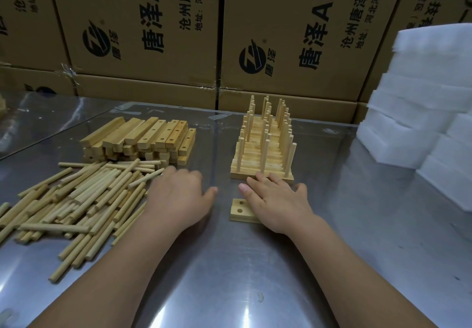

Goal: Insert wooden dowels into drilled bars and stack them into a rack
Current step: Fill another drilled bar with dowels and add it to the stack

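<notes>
While both forearms reach forward over the shiny metal surface [229,271], the head camera looks down on the two hands side by side near the middle.

The right hand [277,201] lies palm down with its fingers straight and spread, so its grip is apart and closes on nothing. It rests flat on a single drilled bar [240,212] that lies on the surface just in front of the rack. Only the bar's left end shows, with two holes in it; the rest is under the palm. The fingertips of this hand touch the front edge of the rack's lowest bar.

The rack [263,153] stands just beyond the right hand. It is a stepped stack of bars with many upright dowels rising from them in rows.

The left hand [178,194] is palm down too, with its thumb held out to the right. Its fingers bend down at the near edge of the loose dowels [76,200], and their tips are hidden, so I cannot tell whether that grip has closed on a dowel. These dowels lie scattered in a wide heap on the left. Behind them sits a pile of drilled bars [143,136], stacked in layers.

Printed cardboard boxes [143,26] form a wall at the back, and white foam blocks [421,102] are stacked on the right.
</notes>
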